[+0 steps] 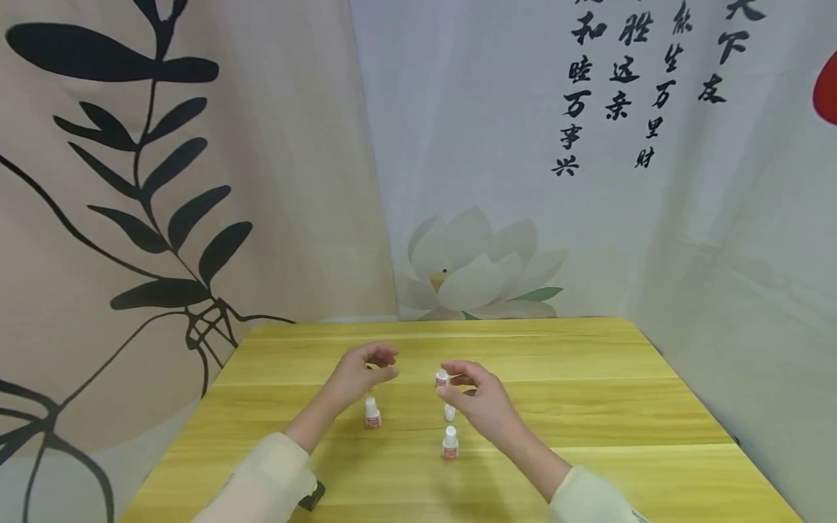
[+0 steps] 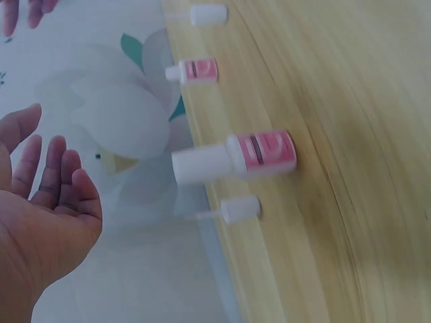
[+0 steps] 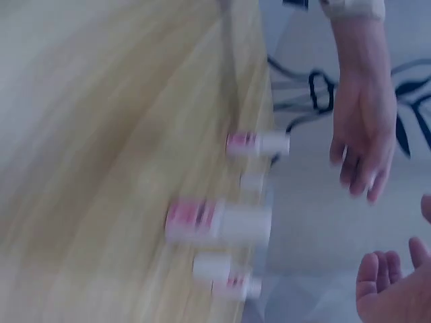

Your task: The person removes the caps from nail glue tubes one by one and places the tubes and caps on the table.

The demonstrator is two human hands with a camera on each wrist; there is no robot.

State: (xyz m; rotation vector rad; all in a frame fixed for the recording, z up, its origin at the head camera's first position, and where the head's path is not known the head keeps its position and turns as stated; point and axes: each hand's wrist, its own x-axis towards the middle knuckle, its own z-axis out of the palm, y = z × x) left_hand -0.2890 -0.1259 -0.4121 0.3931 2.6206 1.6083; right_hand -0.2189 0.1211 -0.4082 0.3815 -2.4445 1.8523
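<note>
My left hand [image 1: 366, 370] hovers over the table, fingers loosely bent and holding nothing; a small capped white bottle with a pink label [image 1: 372, 412] stands below it. My right hand [image 1: 480, 396] is also raised, its thumb and fingers apart with nothing between them. Beyond its fingertips stands an uncapped bottle [image 2: 195, 69] with a bare nozzle. A white cap [image 1: 449, 412] stands below the right hand, and another capped bottle [image 1: 450, 443] is nearer me. The left wrist view shows a second white cap [image 2: 239, 210], a thin stem pointing up from it.
The yellow wood-grain table [image 1: 588, 407] reaches back to a hanging cloth [image 1: 314, 181] printed with leaves, a lotus and writing. A dark object [image 1: 312, 496] sits beside the left sleeve.
</note>
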